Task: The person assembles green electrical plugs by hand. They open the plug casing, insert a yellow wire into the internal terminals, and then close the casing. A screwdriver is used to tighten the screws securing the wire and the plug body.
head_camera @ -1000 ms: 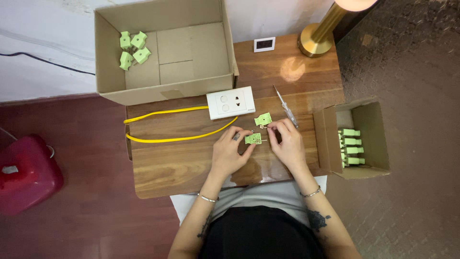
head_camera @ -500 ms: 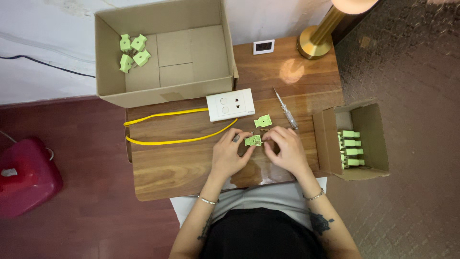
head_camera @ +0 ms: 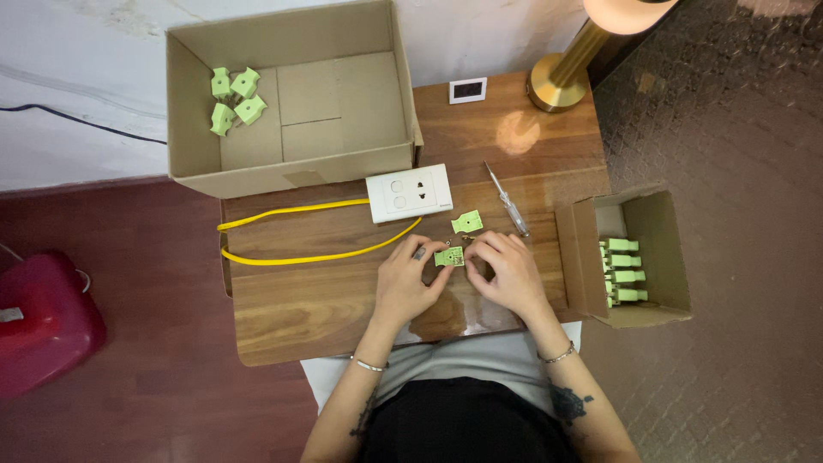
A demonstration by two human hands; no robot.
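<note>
Both my hands meet over the wooden table [head_camera: 291, 309]. Between them is a small green plastic part [head_camera: 448, 255], pinched by the fingertips of my left hand [head_camera: 407, 279] and my right hand [head_camera: 507, 273]. A second green part [head_camera: 467, 222] lies loose on the table just beyond them. Right of that part lies a small screwdriver [head_camera: 507, 201]. A white wall socket plate [head_camera: 409, 194] sits further back, with a yellow cable [head_camera: 291, 231] looping off to its left.
A big open cardboard box [head_camera: 343, 103] at the back holds three green parts [head_camera: 234, 99]. A small open box [head_camera: 639, 257] at the right holds several green parts. A brass lamp base [head_camera: 557, 81] and a small white device [head_camera: 468, 90] stand behind. A red container [head_camera: 39, 321] is on the floor.
My right hand has closed in onto the green part between my hands. The rest of the table is as before.
</note>
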